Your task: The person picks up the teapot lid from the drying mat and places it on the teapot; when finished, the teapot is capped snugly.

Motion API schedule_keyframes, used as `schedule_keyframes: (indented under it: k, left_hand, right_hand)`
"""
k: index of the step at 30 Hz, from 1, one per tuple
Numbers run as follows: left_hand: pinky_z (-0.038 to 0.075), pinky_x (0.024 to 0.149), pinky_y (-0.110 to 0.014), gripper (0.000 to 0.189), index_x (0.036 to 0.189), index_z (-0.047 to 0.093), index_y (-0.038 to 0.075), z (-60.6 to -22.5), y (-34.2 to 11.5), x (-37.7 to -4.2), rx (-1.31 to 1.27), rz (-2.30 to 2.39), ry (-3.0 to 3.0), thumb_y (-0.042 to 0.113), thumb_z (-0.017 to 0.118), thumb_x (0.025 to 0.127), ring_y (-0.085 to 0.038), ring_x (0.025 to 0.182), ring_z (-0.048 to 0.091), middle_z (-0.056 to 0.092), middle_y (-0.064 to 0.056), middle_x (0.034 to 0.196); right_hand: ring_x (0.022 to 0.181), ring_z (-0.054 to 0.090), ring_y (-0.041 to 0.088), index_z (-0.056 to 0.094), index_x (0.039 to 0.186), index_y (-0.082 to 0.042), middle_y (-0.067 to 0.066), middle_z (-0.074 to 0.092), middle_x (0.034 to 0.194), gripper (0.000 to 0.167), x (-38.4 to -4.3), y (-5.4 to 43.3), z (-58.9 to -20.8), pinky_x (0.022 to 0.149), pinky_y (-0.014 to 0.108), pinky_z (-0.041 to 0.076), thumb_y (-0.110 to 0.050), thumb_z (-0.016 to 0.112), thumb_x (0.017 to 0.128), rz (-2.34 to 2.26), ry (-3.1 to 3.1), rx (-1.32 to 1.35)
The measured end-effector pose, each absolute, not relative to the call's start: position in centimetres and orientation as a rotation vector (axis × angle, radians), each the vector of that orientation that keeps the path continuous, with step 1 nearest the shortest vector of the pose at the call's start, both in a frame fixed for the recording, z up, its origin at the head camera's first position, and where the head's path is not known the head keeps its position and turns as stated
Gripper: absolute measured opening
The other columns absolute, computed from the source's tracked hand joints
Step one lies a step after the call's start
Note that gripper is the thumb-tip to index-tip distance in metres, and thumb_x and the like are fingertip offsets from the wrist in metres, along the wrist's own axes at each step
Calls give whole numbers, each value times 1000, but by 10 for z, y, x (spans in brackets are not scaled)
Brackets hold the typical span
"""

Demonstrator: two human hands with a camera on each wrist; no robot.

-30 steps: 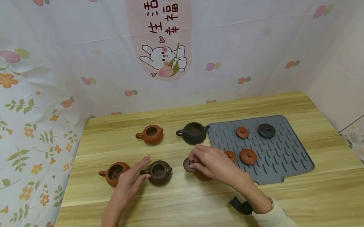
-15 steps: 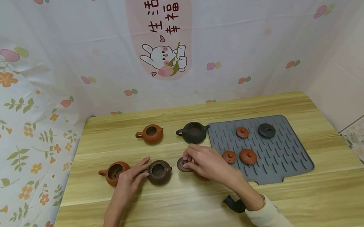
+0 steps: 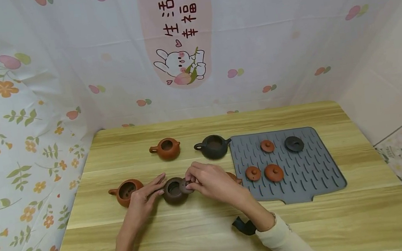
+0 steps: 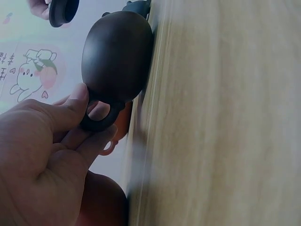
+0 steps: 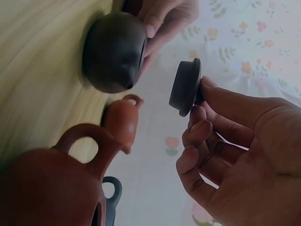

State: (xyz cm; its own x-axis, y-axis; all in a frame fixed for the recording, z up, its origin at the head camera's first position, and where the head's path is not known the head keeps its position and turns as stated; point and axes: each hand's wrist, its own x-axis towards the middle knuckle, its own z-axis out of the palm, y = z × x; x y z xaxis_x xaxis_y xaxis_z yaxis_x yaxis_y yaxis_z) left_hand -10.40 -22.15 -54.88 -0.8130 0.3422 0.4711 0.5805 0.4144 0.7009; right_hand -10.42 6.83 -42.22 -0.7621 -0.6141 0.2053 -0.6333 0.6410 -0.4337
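Note:
My left hand [image 3: 141, 205] pinches the handle of a small dark brown teapot [image 3: 172, 200], which stands uncovered on the table. In the left wrist view, thumb and fingers meet at the handle below the teapot's round body [image 4: 117, 52]. Held by its knob in my right hand [image 3: 211, 180] is a dark brown lid [image 3: 183, 186], over the spout side of that teapot. The right wrist view shows the lid [image 5: 186, 87] apart from the teapot [image 5: 115, 52], its rim between them. Under my right hand, a reddish teapot [image 3: 233, 177] is mostly hidden.
A reddish teapot [image 3: 124, 198] stands beside my left hand. Farther back are an orange-brown teapot [image 3: 172, 153] and a black teapot [image 3: 215, 152], both lidless. On the right, a grey mat [image 3: 314, 170] bears several lids, reddish ones and a black lid [image 3: 294, 144].
My right hand has carried the dark brown lid leftward from above the reddish teapot to the dark brown teapot. My left hand has closed in on that teapot's handle.

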Motion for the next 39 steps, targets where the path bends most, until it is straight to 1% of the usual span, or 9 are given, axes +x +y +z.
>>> schedule_keyframes:
  k: [5,14,18,21,26,30,33,36,39]
  left_hand:
    - [47,109,-7,39,136,80,14,-557,-226,-107,-778,-1294,-2486,3,80,99,-2,139,62,68,4,153]
    - [46,110,-8,43,139,79,16,-562,-228,-109,-767,-1245,-2529,1,80,99,-10,140,63,66,6,156]
    - [46,110,-7,40,138,79,15,-559,-227,-107,-755,-1277,-2520,3,79,100,-4,140,61,66,6,155]
    - [45,109,-6,34,135,80,11,-553,-224,-106,-780,-1316,-2463,6,78,101,-3,139,62,68,2,153]
    - [47,108,-7,31,131,81,3,-541,-218,-102,-818,-1332,-2385,5,78,100,-11,136,67,71,-7,148]
    - [46,109,-6,34,136,80,11,-553,-224,-104,-785,-1315,-2459,10,77,103,-5,139,63,68,3,153]
    - [45,110,-7,38,139,78,17,-560,-228,-105,-754,-1291,-2530,8,77,102,-4,141,60,65,8,156]
    - [46,110,-7,40,139,79,16,-559,-228,-104,-757,-1290,-2517,4,78,101,-8,140,63,67,3,155]
    - [45,110,-6,37,137,80,15,-556,-226,-103,-768,-1305,-2475,5,78,101,-4,140,62,68,2,154]
  right_hand:
    - [84,67,10,75,107,-11,-1,70,99,17,-106,62,-424,72,24,56,-24,84,100,761,-2806,1074]
    - [84,68,11,76,107,-11,0,70,101,17,-110,51,-428,73,26,57,-25,83,100,705,-2809,1113]
    - [85,70,12,76,107,-11,1,71,102,17,-113,46,-430,74,26,58,-25,83,101,685,-2820,1123]
    - [85,69,12,76,108,-11,1,71,102,17,-114,43,-430,74,27,58,-25,82,101,677,-2835,1120]
    - [86,71,13,76,108,-11,1,71,103,16,-116,37,-432,77,29,60,-25,81,102,620,-2843,1125]
    - [86,72,15,76,107,-11,2,71,104,16,-116,31,-435,79,32,61,-25,82,102,558,-2826,1144]
    - [86,72,15,76,106,-11,1,71,103,16,-115,28,-437,80,32,62,-25,82,102,535,-2806,1163]
    - [87,72,15,76,106,-12,1,71,104,15,-115,25,-439,80,31,61,-25,82,102,535,-2804,1174]
    - [87,72,14,76,107,-11,1,71,104,15,-116,23,-440,79,29,60,-25,81,103,538,-2818,1186]
